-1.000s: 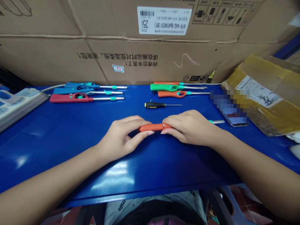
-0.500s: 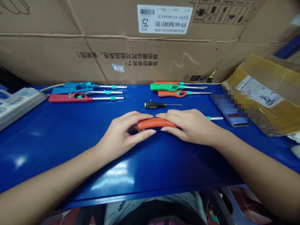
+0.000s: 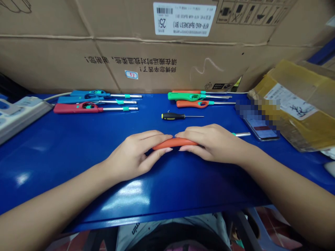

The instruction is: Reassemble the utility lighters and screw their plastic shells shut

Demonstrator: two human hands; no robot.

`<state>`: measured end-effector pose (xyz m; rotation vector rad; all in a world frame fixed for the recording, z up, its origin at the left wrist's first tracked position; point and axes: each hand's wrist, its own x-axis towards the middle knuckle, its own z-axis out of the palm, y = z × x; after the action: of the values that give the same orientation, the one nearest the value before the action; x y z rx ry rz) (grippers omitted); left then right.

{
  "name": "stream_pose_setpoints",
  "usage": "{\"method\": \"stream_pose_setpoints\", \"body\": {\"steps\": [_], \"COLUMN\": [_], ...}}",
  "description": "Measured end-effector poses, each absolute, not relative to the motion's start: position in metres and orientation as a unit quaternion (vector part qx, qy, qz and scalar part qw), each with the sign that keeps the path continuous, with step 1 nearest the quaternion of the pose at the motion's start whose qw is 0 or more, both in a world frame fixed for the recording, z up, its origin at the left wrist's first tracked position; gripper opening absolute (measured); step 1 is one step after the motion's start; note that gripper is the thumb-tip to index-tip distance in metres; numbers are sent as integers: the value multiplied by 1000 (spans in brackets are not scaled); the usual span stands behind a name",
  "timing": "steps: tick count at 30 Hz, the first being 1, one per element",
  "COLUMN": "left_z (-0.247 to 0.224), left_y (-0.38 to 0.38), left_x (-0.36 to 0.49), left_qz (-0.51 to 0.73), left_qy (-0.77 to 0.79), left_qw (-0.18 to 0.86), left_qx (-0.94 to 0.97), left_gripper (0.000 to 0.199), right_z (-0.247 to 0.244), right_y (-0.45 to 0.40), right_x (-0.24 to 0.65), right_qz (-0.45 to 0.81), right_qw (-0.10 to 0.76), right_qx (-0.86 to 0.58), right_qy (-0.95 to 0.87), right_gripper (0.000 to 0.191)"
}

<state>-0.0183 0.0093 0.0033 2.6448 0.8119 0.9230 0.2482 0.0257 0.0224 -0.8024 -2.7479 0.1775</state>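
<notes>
Grasping an orange lighter [image 3: 175, 143] in both hands, held it crosswise over the blue table [image 3: 78, 139]. Gripped its left end with the left hand [image 3: 138, 151], laying fingers [image 3: 155, 140] along the far edge and the thumb [image 3: 158, 155] along the near edge. Gripped it farther right with the right hand [image 3: 208, 143], likewise closed around it, and had the metal tube [image 3: 243, 134] out past the wrist side of that hand. Left a narrow gap between the two thumb tips. Could not tell any contact between lighter and table.

Saw a black-and-yellow screwdriver [image 3: 172, 116] just beyond the fingertips of both hands, shaft aimed right. Farther beyond the right hand, noted a green lighter [image 3: 184, 96] between two more orange lighters [image 3: 190, 104]. Beyond and left of the left hand, saw a red lighter [image 3: 73, 108] nearest, blue lighters [image 3: 80, 94] just behind it, and a white power strip [image 3: 28, 111] farther left. Right of the right hand, found a phone [image 3: 264, 128], partly blurred over, just beside a taped carton [image 3: 309, 127]. Faced a large cardboard box [image 3: 125, 52] beyond both hands, printed upside down.
</notes>
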Motion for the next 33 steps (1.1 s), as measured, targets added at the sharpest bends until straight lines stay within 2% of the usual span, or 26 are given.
{"method": "stream_pose_setpoints", "body": {"steps": [6,12,17,22,29,33], "left_z": [5,-4,-6,-3,1,0], "left_y": [22,24,20,19,15,16], "left_x": [-28,-23,-19,-20,-21,-21], "left_qz": [292,254,251,265,289,286], "left_qy": [307,257,255,269,264,258], "left_qw": [144,131,129,130,108,95], "left_qx": [894,923,925,917,914,918], "left_gripper": [25,30,27,26,27,28], "right_z": [25,11,16,23,22,25], "right_y": [35,29,24,29,28,28], "right_x": [259,249,243,250,254,256], "right_qz": [66,58,106,72,-19,-5], "right_qw": [112,151,117,77,110,94], "right_qx": [-315,-286,-316,-353,-318,-338], "right_qy": [-940,-945,-936,-930,-942,-936], "right_gripper": [37,35,38,28,30,28]}}
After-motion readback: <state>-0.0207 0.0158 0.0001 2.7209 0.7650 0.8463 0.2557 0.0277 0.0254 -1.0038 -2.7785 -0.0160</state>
